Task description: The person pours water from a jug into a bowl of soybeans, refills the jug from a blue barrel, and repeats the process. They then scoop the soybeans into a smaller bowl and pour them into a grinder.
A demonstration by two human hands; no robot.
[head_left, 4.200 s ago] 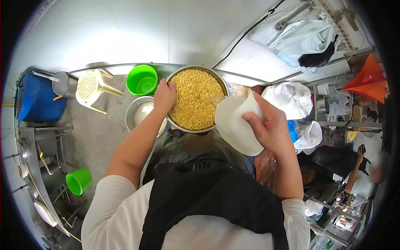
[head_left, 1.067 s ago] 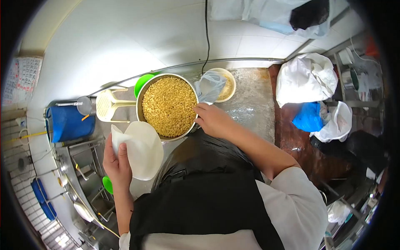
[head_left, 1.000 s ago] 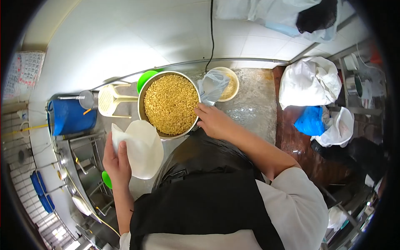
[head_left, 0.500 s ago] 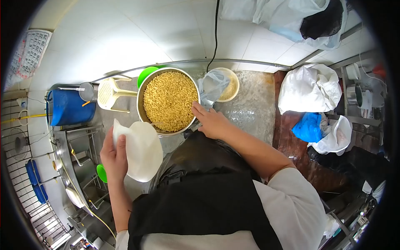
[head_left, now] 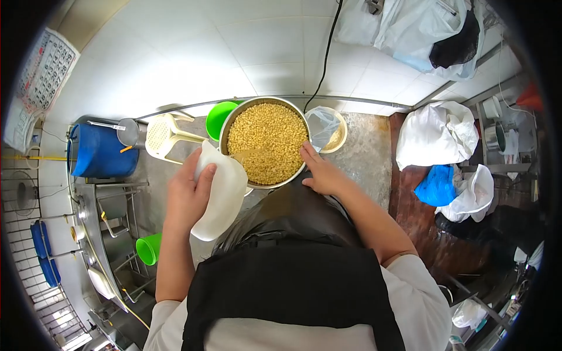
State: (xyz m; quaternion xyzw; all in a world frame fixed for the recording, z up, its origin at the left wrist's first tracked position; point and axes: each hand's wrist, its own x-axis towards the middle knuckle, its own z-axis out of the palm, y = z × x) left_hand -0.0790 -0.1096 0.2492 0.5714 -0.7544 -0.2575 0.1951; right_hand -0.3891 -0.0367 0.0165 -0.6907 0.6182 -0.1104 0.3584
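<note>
A round steel pot (head_left: pixel 225 150) is filled with pale yellow kernels that look like split beans (head_left: pixel 266 126). My left hand (head_left: pixel 190 190) grips a white plastic container (head_left: pixel 221 190), its thumb on the near side. The container is tipped over the pot's left rim, and a thin brownish-yellow stream (head_left: pixel 249 154) runs from its lip onto the kernels. On the opposite side, my right hand (head_left: pixel 325 174) has its fingers hooked over the rim, with the thumb lower down outside. The inside of the container is mostly hidden.
Behind the pot stand a green bucket (head_left: pixel 216 123) and a cream tub (head_left: pixel 339 137) with a clear plastic bag (head_left: pixel 322 126). To the left are a cream stool (head_left: pixel 161 137), a blue drum (head_left: pixel 99 155) and a metal sink stand (head_left: pixel 93 216). White sacks (head_left: pixel 436 137) lie at the right.
The white container has come closer to the pot and tips further over its rim. The stream onto the kernels is longer and plainer. My right hand stays at the rim; the whole view has shifted.
</note>
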